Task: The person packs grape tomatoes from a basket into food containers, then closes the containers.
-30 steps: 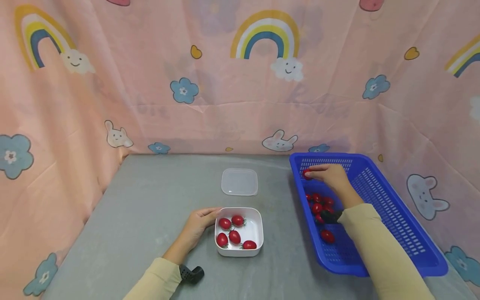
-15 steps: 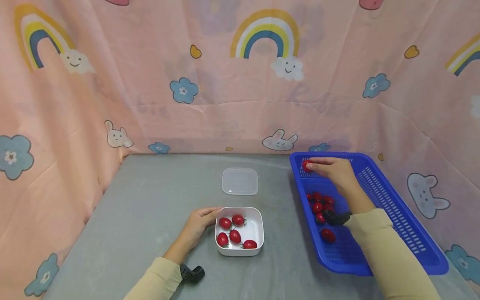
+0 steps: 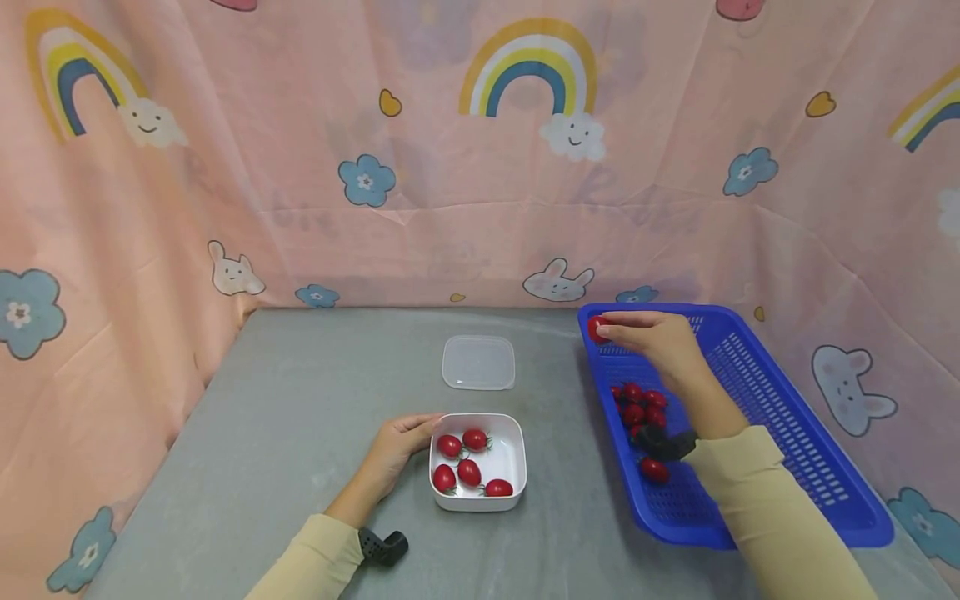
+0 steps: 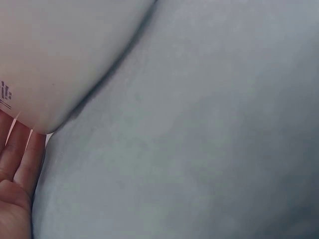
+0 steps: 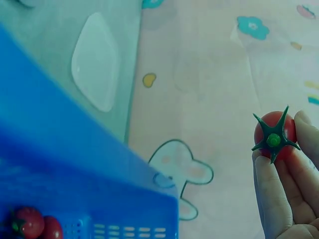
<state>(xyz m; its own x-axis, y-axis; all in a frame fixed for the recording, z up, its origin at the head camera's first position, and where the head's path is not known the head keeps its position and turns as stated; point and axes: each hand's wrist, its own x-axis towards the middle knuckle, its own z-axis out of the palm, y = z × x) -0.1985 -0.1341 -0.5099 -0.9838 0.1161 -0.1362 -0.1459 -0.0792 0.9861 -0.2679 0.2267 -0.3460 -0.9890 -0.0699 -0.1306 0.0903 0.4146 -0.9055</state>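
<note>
My left hand [image 3: 399, 446] holds the left far corner of a white plastic box [image 3: 516, 433]. In the left wrist view its fingers [image 4: 30, 157] lie against the box's outer wall; the thumb is not clear there. Several cherry tomatoes [image 3: 469, 472] with green stems lie in the box. Over the far left corner of a blue basket [image 3: 772, 400], my right hand [image 3: 663, 346] pinches one cherry tomato [image 5: 266, 124] between thumb and fingers. Its green star-shaped top faces the right wrist camera. More tomatoes [image 3: 634, 414] sit in the basket, partly hidden by the wrist camera.
A clear flat lid [image 3: 478, 363] lies on the grey table [image 3: 315, 375] behind the box. A pink printed curtain [image 3: 450, 233] hangs around the table's back and sides. Black wrist cameras [image 3: 384, 547] project from both sleeves. The basket's walls stand up on the right.
My right hand has raised the cherry tomato from low in the basket's far corner and moved slightly left, towards the rim. The left hand and the box stay in place.
</note>
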